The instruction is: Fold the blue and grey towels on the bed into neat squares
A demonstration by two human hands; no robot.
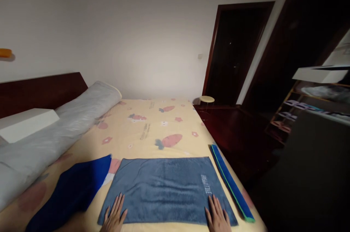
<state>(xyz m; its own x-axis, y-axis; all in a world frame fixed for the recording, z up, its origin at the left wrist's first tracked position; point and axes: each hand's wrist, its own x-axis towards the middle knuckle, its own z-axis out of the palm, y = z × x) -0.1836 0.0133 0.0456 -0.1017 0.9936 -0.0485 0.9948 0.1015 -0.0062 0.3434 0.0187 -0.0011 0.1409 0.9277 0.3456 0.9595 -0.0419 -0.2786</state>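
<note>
A grey-blue towel [164, 188] lies spread out on the bed, with pale lettering near its right side and soft creases across the middle. My left hand [114, 214] rests flat on its near left corner, fingers stretched out. On the near right part, just below the lettering, my right hand [218, 214] lies flat with fingers apart. To the left is a dark blue cloth [79, 188], loosely laid and partly in shadow. Along the bed's right edge runs a narrow folded blue cloth [231, 183] with green edging.
The bed [153, 130] has a yellow sheet with a carrot print. A long grey plastic-wrapped roll [82, 111] and a white box [27, 124] lie by the dark headboard [49, 88]. Beyond the bed stand a round stool [207, 99] and a shoe rack [287, 111].
</note>
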